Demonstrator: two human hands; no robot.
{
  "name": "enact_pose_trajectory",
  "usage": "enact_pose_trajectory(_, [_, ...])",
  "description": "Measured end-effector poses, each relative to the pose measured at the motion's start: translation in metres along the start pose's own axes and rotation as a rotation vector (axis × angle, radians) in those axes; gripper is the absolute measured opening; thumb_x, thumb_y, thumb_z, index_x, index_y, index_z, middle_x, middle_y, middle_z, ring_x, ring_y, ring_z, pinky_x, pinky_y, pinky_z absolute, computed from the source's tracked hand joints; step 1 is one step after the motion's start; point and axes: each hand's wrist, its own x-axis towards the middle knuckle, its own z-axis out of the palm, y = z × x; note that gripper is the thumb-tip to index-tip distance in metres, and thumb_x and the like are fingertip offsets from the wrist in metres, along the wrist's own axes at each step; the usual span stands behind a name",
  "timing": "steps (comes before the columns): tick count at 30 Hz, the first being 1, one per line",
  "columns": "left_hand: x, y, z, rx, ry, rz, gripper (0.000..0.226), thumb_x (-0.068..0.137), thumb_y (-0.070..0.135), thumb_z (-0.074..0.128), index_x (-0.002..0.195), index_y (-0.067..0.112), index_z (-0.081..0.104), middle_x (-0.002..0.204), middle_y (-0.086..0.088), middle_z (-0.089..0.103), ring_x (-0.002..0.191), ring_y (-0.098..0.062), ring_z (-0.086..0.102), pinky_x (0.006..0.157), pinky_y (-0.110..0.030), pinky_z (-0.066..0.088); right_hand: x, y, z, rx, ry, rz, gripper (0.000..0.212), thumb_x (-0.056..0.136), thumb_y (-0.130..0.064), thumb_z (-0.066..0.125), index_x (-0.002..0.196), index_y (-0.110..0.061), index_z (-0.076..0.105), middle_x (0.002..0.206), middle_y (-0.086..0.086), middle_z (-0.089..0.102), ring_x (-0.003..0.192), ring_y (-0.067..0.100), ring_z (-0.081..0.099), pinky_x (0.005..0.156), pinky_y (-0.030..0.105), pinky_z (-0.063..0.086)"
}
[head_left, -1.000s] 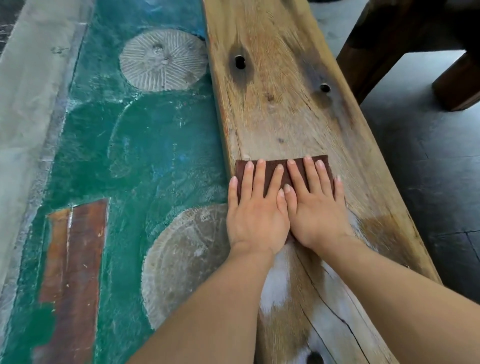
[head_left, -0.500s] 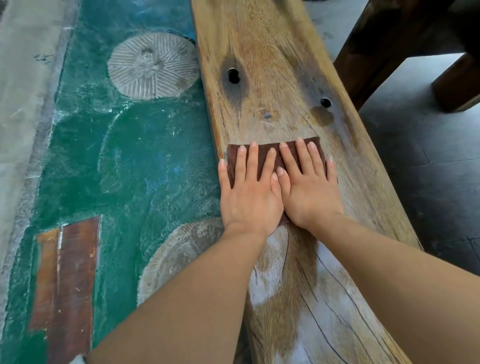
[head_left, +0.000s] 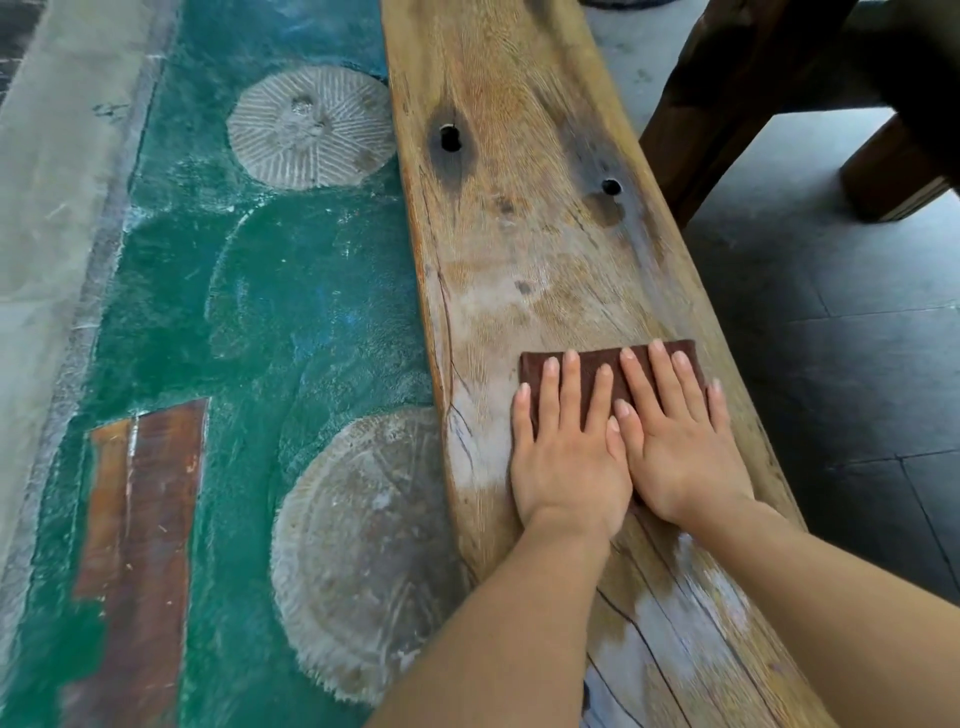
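A long weathered wooden plank (head_left: 519, 218) runs from the top of the view down to the bottom right. On it lies a dark brown sheet of sandpaper (head_left: 589, 361). My left hand (head_left: 566, 452) and my right hand (head_left: 680, 447) lie side by side on the sheet, fingers straight and spread, pressing it flat against the wood. Most of the sheet is hidden under the palms. Pale sanding dust marks the wood around and behind the hands.
Two dark holes, one (head_left: 450, 139) and another (head_left: 611, 186), sit further up the plank. Left of it is a green painted surface (head_left: 291, 291) with two round stone discs (head_left: 311, 127) (head_left: 363, 540) and a rusty brown slab (head_left: 140, 519). Dark wooden legs (head_left: 737, 93) stand on the grey tiled floor (head_left: 831, 338) to the right.
Both hands pushed the sandpaper up the plank towards the holes, then drew it back down towards me. It now lies nearer the plank's right edge.
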Motion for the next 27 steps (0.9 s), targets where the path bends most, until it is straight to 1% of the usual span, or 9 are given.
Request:
enact_pose_trajectory(3, [-0.037, 0.016, 0.009, 0.005, -0.056, 0.031, 0.050, 0.101, 0.037, 0.004, 0.142, 0.029, -0.025, 0.148, 0.001, -0.037, 0.136, -0.016, -0.037, 0.112, -0.043, -0.023, -0.042, 0.015, 0.005, 0.000, -0.032, 0.026, 0.054, 0.096, -0.051, 0.002, 0.145, -0.038, -0.019, 0.151, -0.011, -0.031, 0.134, 0.005, -0.036, 0.112, 0.034, -0.022])
enact_pose_trajectory(8, [-0.093, 0.037, 0.022, 0.026, -0.134, 0.081, 0.052, 0.102, 0.037, 0.003, 0.143, 0.028, -0.026, 0.147, 0.001, -0.041, 0.133, -0.017, -0.042, 0.110, -0.043, -0.025, -0.105, 0.034, 0.011, -0.036, -0.106, 0.060, 0.056, 0.093, -0.050, -0.004, 0.144, -0.034, -0.024, 0.146, -0.010, -0.039, 0.130, 0.006, -0.042, 0.110, 0.034, -0.024])
enact_pose_trajectory(13, [-0.121, 0.045, 0.028, 0.047, -0.163, 0.111, 0.053, 0.102, 0.037, 0.004, 0.144, 0.027, -0.026, 0.145, -0.001, -0.043, 0.132, -0.017, -0.042, 0.110, -0.043, -0.025, -0.131, 0.040, 0.012, -0.060, -0.158, 0.068, 0.057, 0.092, -0.050, -0.007, 0.143, -0.033, -0.025, 0.145, -0.008, -0.042, 0.128, 0.008, -0.045, 0.107, 0.034, -0.029])
enact_pose_trajectory(16, [-0.121, 0.043, 0.029, 0.044, -0.150, 0.125, 0.054, 0.102, 0.037, 0.006, 0.144, 0.027, -0.025, 0.144, -0.001, -0.044, 0.131, -0.017, -0.044, 0.109, -0.043, -0.027, -0.129, 0.043, 0.013, -0.083, -0.130, 0.041, 0.055, 0.092, -0.049, -0.013, 0.143, -0.032, -0.026, 0.144, -0.007, -0.042, 0.130, 0.009, -0.044, 0.104, 0.031, -0.032])
enact_pose_trajectory(18, [-0.117, 0.040, 0.031, 0.045, -0.149, 0.168, 0.054, 0.101, 0.038, 0.006, 0.145, 0.027, -0.025, 0.144, -0.001, -0.044, 0.132, -0.018, -0.044, 0.109, -0.043, -0.027, -0.123, 0.049, 0.012, -0.125, -0.131, -0.010, 0.057, 0.091, -0.051, -0.011, 0.143, -0.031, -0.022, 0.149, -0.005, -0.035, 0.134, 0.010, -0.039, 0.106, 0.031, -0.031])
enact_pose_trajectory(20, [-0.107, 0.038, 0.030, 0.045, -0.139, 0.209, 0.054, 0.101, 0.038, 0.006, 0.145, 0.026, -0.023, 0.144, -0.002, -0.042, 0.134, -0.019, -0.041, 0.110, -0.044, -0.026, -0.114, 0.053, 0.010, -0.172, -0.127, -0.042, 0.059, 0.091, -0.051, -0.008, 0.145, -0.030, -0.016, 0.153, -0.003, -0.026, 0.138, 0.012, -0.033, 0.110, 0.033, -0.026])
enact_pose_trajectory(23, [-0.073, 0.038, 0.027, 0.001, -0.101, 0.201, 0.054, 0.101, 0.037, 0.007, 0.146, 0.027, -0.021, 0.145, -0.001, -0.040, 0.134, -0.018, -0.040, 0.109, -0.043, -0.027, -0.081, 0.055, 0.002, -0.177, -0.100, -0.041, 0.059, 0.091, -0.050, -0.006, 0.146, -0.029, -0.011, 0.154, -0.004, -0.022, 0.140, 0.011, -0.029, 0.113, 0.035, -0.021])
enact_pose_trajectory(27, [-0.016, 0.033, 0.017, -0.005, -0.053, 0.200, 0.054, 0.100, 0.036, 0.006, 0.147, 0.028, -0.019, 0.147, -0.001, -0.037, 0.134, -0.017, -0.039, 0.109, -0.042, -0.027, -0.025, 0.048, -0.008, -0.149, -0.050, -0.004, 0.059, 0.092, -0.051, -0.004, 0.147, -0.030, -0.006, 0.155, -0.005, -0.018, 0.140, 0.010, -0.028, 0.113, 0.033, -0.020])
